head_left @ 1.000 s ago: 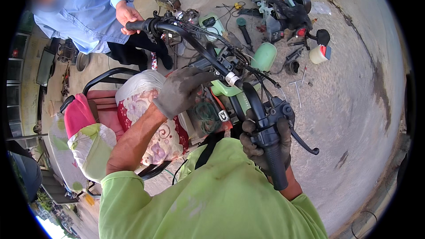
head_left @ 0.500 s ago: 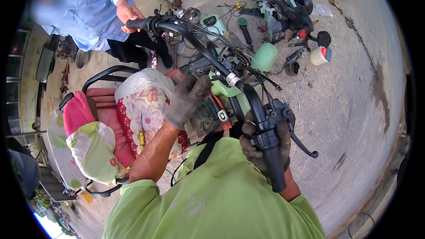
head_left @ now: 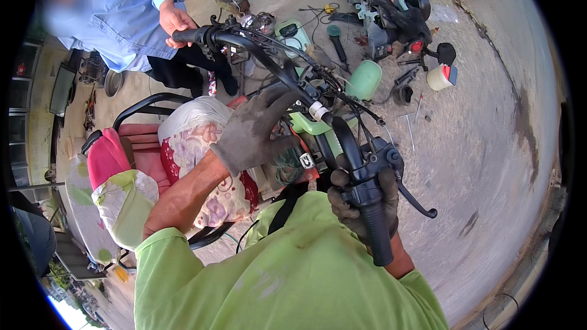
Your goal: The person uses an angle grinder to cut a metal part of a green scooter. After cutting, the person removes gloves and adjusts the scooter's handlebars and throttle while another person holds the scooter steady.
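A black motorcycle handlebar [head_left: 350, 142] runs from far left to near right, with cables along it and a silver clamped section in the middle. My right hand [head_left: 382, 198], in a dark glove, wraps around the black switch housing [head_left: 365, 192] beside the rubber grip [head_left: 379, 238]. A brake lever [head_left: 417, 200] sticks out to its right. My left hand [head_left: 254, 131], in a grey glove, is at the bar's middle, thumb and fingers apart; the fingertips reach to the bar, and whether they touch it I cannot tell. Light green bodywork [head_left: 310, 124] shows beneath.
Across from me a person in a blue shirt has a hand [head_left: 175, 21] at the far grip. On the left stands a chair with a floral cushion [head_left: 214, 205] and pink cloth [head_left: 109, 154]. A green container [head_left: 364, 79], T-handle wrench [head_left: 410, 123] and partly dismantled scooter [head_left: 391, 18] are beyond.
My left hand has moved up and its fingers have spread towards the bar's middle, with the forearm shifted left. My right hand keeps its hold; the bar has shifted only slightly.
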`<state>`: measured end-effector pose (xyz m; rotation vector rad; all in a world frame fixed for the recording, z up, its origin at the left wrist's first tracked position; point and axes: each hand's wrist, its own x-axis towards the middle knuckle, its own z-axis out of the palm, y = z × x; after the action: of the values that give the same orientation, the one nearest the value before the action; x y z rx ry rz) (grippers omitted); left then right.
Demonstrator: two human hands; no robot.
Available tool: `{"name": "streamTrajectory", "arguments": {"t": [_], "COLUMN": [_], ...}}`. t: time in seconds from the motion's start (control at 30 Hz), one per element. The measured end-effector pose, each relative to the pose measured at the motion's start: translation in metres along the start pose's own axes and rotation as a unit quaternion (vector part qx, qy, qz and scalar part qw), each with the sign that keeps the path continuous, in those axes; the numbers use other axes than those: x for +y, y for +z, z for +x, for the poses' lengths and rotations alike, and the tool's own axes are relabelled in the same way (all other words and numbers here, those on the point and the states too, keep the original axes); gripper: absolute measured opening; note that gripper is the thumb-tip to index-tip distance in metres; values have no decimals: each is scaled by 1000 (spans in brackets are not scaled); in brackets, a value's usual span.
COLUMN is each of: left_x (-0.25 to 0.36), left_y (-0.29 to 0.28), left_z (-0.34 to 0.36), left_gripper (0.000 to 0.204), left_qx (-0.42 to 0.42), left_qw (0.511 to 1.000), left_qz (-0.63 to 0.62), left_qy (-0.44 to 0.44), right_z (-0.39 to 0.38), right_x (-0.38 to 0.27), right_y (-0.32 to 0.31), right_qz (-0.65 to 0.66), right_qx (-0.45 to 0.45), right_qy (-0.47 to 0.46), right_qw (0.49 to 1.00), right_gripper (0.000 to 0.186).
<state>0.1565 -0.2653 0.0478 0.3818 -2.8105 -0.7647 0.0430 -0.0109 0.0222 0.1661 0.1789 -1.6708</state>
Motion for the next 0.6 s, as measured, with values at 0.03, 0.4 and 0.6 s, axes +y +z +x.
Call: {"name": "streamTrajectory", "arguments": {"t": [0.03, 0.4, 0.6], "left_x": [6, -19, -31], "left_y": [3, 44, 33], "left_z": [-9, -23, -25], "left_gripper": [67, 41, 44], "left_qx": [18, 38, 8], "left_qw": [995, 989, 974], "left_qz": [-45, -131, -208], "left_qy": [-84, -59, -95], "right_z": [0, -1, -4], "right_x": [1, 0, 0], "right_y": [-2, 2, 5], "right_qz": [10, 7, -3], "right_qx": [-8, -7, 23], "right_qy": [2, 5, 5], "right_qw": [1000, 1000, 1000], "right_gripper": [85, 83, 85]}}
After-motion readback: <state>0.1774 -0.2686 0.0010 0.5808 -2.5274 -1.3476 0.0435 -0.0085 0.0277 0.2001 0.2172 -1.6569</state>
